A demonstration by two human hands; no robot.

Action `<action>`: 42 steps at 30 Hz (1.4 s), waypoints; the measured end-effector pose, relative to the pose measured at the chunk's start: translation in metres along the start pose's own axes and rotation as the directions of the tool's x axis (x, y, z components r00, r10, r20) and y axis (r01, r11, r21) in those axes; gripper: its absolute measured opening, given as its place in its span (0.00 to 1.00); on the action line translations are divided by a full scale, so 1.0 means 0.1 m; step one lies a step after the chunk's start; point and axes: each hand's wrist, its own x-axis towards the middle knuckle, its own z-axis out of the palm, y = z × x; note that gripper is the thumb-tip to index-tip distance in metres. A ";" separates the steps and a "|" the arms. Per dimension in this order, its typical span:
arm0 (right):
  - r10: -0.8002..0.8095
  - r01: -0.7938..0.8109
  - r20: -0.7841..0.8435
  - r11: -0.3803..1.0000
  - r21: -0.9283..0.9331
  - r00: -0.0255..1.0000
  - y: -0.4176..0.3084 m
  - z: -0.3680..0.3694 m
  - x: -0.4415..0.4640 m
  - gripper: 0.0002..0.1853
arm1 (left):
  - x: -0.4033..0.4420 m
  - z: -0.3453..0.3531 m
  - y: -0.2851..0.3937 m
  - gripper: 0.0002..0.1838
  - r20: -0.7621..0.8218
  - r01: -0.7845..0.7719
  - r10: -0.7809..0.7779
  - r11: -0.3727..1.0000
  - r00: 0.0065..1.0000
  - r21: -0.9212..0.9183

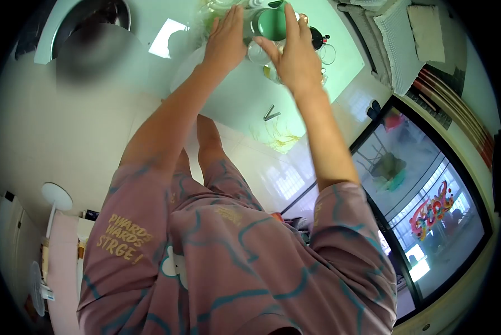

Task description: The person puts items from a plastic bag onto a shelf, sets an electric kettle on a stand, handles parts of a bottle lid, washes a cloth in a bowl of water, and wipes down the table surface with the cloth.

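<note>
My left hand [225,44] reaches over the table's far side, its fingers stretched out and close together. They lie along the left of a clear glass container [254,23] with a round green face; whether they touch it is unclear. My right hand [296,58] is on the container's other side, thumb below and fingers bent round it. Just under the container, between my hands, stands another clear round glass [258,52]. Right of my right hand are a small black object with a red part [316,39] and a clear ring-shaped item [327,54].
On the pale green table [228,95] lie a V-shaped metal tool [271,114] and thin yellowish strands [283,135] at the near edge. A dark round basin [91,25] is at the upper left. A large television [429,206] stands right; a sofa [398,44] is beyond.
</note>
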 end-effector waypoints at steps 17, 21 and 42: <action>0.837 -0.880 0.316 0.475 -0.019 0.446 1.82 2.43 -2.05 0.18 | -3.13 -2.02 -0.28 0.17 0.596 0.562 -0.754 0.629 0.276 0.536; 0.788 -0.852 0.393 0.524 -0.024 0.474 1.95 2.54 -2.00 0.15 | -2.97 -1.82 -0.21 0.17 0.649 0.603 -0.687 0.680 0.326 0.417; 0.038 -0.594 0.637 -0.321 0.737 0.770 0.48 1.24 -2.32 0.07 | -1.74 -1.03 0.68 0.05 0.658 0.941 -0.673 0.226 0.337 -0.251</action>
